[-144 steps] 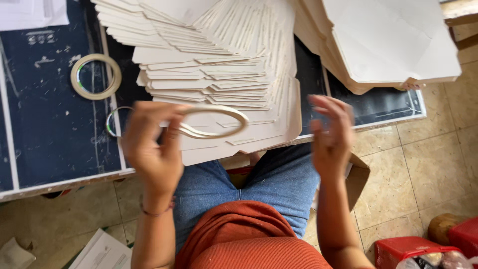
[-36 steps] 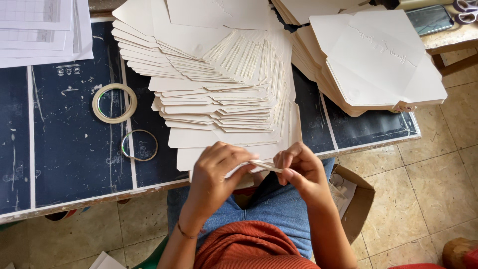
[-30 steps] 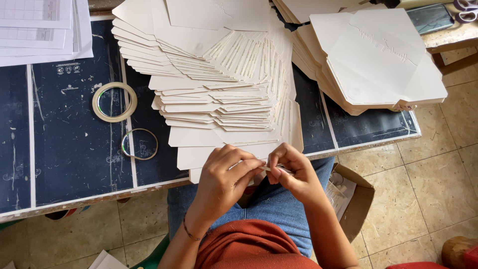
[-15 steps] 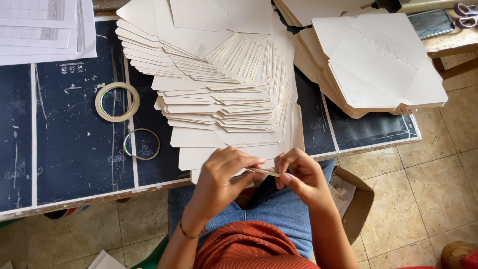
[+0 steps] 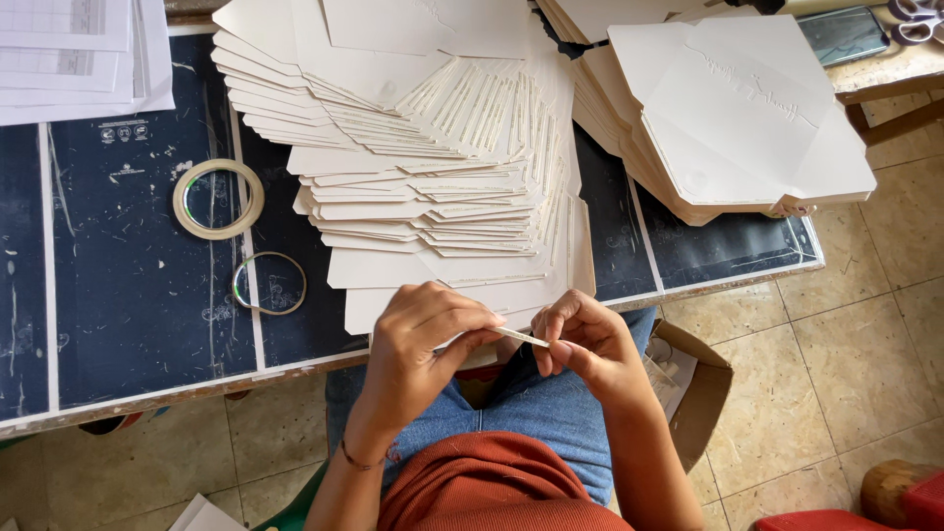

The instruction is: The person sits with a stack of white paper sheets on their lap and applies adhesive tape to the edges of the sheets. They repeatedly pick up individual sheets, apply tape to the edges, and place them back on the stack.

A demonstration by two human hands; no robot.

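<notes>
**Tape strip pulled taut between two hands above the lap**

Tape strip (image 5: 519, 337), thin and pale, runs between both hands just off the near edge of the table (image 5: 138, 324). The left hand (image 5: 423, 339) is curled almost closed, its thumb and forefinger pinching one end; what else sits inside that fist I cannot tell. The right hand (image 5: 588, 342) is also nearly closed, fingertips nipped on the other end. Half a second ago the hands sat much the same but closer together; now the strip shows as a short straight line between them, so the peeling or drawing-out looks well under way rather than just begun.

Below the hands lie blue jeans and an orange top, with an open cardboard box (image 5: 700, 388) beside the right knee on the tiled floor.

Just beyond the hands, a fanned pile of cream envelope blanks (image 5: 433, 197) spreads over the dark tabletop, unmoved. To its left lie a thin empty ring (image 5: 268, 283) and, farther back, a roll of tape (image 5: 218, 199). Farther right, a second stack of folded envelopes (image 5: 747, 118) rests near the table's corner, with printed sheets (image 5: 79, 49) at far left.
</notes>
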